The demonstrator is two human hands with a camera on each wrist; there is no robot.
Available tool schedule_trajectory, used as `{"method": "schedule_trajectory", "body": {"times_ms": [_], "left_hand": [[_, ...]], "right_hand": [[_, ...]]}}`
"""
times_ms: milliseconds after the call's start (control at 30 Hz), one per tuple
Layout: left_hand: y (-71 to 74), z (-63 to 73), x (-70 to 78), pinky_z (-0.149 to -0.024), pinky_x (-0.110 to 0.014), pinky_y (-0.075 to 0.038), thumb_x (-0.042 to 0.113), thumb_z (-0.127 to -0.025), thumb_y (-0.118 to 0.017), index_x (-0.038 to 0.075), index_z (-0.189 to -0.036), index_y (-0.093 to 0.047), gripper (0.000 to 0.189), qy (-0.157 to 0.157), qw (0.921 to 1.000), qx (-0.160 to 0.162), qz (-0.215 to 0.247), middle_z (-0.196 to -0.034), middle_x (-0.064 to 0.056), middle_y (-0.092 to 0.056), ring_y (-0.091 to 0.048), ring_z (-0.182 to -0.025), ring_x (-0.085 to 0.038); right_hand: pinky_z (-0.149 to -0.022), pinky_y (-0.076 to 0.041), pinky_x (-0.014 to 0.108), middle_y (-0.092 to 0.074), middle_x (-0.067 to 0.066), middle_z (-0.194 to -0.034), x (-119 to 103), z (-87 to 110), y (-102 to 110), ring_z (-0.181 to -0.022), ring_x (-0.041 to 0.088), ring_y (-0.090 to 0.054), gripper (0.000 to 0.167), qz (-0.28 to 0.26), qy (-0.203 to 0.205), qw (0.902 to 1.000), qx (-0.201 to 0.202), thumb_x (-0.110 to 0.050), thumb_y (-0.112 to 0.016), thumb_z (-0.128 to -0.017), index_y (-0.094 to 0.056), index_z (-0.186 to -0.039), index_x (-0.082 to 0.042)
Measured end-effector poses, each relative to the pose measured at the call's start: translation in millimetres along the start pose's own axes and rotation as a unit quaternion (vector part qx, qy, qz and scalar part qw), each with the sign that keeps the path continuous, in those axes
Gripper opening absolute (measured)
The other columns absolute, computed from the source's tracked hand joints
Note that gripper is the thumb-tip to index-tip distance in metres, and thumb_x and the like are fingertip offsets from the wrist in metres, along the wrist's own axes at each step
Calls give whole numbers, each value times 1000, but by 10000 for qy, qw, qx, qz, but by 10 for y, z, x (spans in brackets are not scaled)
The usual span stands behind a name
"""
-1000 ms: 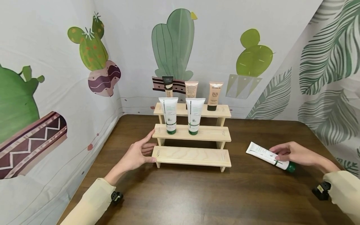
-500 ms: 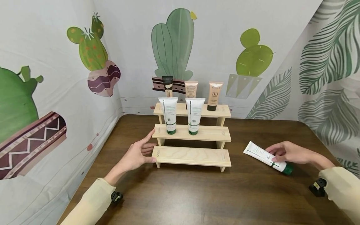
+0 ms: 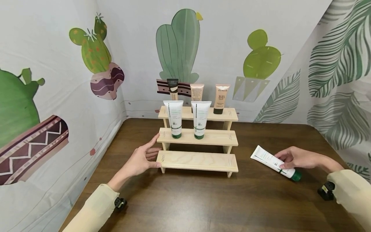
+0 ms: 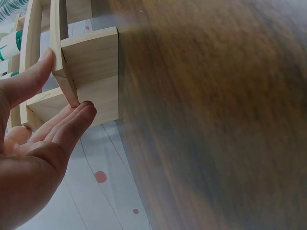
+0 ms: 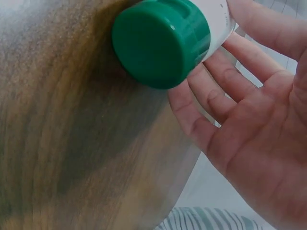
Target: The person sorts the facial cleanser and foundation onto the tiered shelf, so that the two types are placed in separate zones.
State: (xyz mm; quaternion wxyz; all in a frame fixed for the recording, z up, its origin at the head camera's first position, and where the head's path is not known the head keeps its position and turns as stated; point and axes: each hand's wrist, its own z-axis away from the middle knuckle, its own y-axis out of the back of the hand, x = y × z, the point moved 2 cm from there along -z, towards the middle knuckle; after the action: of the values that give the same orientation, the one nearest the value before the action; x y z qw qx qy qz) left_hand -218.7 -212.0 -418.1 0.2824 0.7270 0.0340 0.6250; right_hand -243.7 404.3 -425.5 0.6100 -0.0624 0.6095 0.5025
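A three-step wooden display stand [image 3: 197, 161] stands mid-table. My left hand [image 3: 140, 161] rests against its left end, thumb at the bottom step and index finger at the middle one. In the left wrist view, the fairly straight fingers [image 4: 72, 127] lie alongside the stand's end. Off to the right, my right hand [image 3: 299, 158] grips a white squeeze tube [image 3: 268, 158] with a green cap [image 5: 153, 45], between thumb and fingers. The tube slants low over the table, its flat end toward the stand. Two similar white tubes, left [image 3: 175, 117] and right [image 3: 200, 119], stand cap down on the middle step.
On the top step stand a BB cream tube [image 3: 221, 98], another beige tube [image 3: 197, 91] and a dark-topped tube [image 3: 173, 87]; white tubes partly hide the latter two. A cloth [image 3: 220, 22] printed with cacti hangs behind the brown table [image 3: 191, 203].
My right hand has shifted slightly left, toward the stand, with the white tube, then stays almost still over the last half second. The left hand and the stand hold their places.
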Motion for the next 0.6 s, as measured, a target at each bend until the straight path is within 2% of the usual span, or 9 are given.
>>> {"method": "schedule_trajectory", "body": {"times_ms": [400, 600], "left_hand": [[4, 2, 7, -106, -48, -54, -7, -81, -88, 26, -170, -24, 115, 92, 9999, 15, -51, -139, -34, -60, -63, -126, -43], [2, 3, 9, -106, -48, -54, -7, -80, -89, 26, -170, -25, 115, 90, 10000, 16, -35, -138, -33, -61, -63, -126, -43]], "right_hand": [[-67, -61, 27, -74, 14, -109, -102, -61, -31, -85, 13, -69, 37, 51, 290, 9995, -137, 6, -71, -95, -59, -126, 23], [-64, -59, 26, -75, 10, -105, -164, -87, -78, -81, 12, -68, 37, 179, 246, 9995, -41, 5, -75, -92, -62, -123, 21]]}}
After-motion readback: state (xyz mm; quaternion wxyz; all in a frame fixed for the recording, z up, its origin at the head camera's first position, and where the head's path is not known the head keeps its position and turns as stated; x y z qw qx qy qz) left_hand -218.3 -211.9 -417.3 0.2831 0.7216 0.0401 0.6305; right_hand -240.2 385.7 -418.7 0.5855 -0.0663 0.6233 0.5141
